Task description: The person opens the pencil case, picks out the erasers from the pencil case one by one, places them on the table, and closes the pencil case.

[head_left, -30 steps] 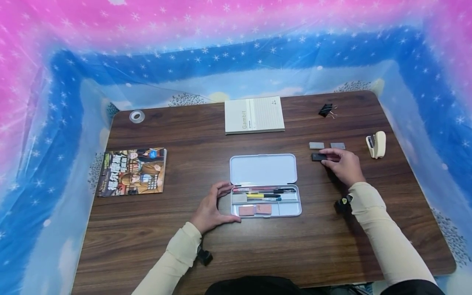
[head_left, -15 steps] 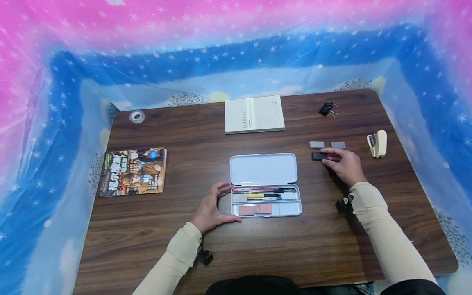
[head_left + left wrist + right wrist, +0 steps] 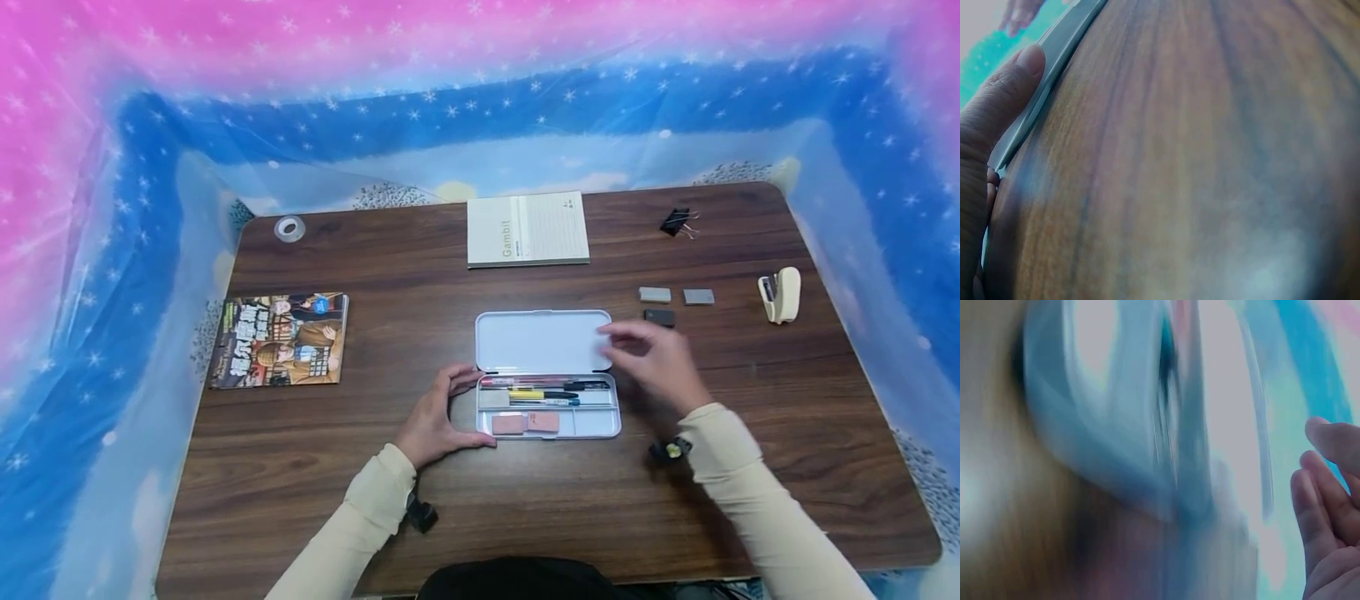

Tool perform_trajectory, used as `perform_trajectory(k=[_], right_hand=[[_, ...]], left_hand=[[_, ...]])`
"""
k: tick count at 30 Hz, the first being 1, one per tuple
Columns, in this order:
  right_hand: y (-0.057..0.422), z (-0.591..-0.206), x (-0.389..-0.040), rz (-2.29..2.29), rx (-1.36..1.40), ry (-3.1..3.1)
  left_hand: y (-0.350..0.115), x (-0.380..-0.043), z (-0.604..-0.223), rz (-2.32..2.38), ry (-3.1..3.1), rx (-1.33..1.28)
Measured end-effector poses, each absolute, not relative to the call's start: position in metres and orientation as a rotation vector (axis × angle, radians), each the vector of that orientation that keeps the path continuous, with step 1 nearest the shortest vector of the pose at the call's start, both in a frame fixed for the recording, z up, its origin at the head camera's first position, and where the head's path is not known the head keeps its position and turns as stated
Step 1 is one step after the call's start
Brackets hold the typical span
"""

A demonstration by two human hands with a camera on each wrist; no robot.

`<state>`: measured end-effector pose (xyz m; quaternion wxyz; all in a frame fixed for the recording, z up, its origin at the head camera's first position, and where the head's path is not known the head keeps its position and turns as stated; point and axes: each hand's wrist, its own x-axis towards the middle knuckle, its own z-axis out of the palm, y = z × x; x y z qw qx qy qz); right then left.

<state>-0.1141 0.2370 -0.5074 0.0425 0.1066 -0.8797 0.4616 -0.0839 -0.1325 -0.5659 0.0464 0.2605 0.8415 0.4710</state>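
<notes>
An open white pencil case lies on the table with its lid folded back. Several pens and a whitish block lie in its rear compartment, two pink erasers in the front one. My left hand holds the case's left end, thumb at the front edge and fingers at the back left corner. My right hand hovers by the lid's right edge; in the blurred right wrist view its fingers hold nothing. Right of the lid sit a dark block and two grey blocks.
Along the back stand a tape roll, a notebook and a black binder clip. A cream stapler is at the right, a comic book at the left. Patterned cloth walls the table.
My right hand has left the dark block, which stays on the table, and has moved left to the pencil case lid. The left hand keeps its place; the head view has shifted slightly.
</notes>
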Motion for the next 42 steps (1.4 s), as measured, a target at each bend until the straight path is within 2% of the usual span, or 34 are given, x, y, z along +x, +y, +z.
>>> perform_trajectory(k=[7, 14, 34, 42], right_hand=[[0.149, -0.511, -0.096, 1.397, 0.799, -2.783], [0.114, -0.522, -0.098, 1.258, 0.992, -2.887], [0.117, -0.526, -0.106, 1.43, 0.835, -2.923], [0.157, -0.513, -0.1, 1.677, 0.61, -2.736]], left_hand=[[-0.133, -0.087, -0.567, 1.468, 2.554, 0.847], [-0.133, -0.087, -0.567, 1.497, 2.527, 0.838], [-0.131, -0.086, -0.566, 1.513, 2.534, 0.846], [-0.13, -0.084, -0.562, 1.472, 2.541, 0.782]])
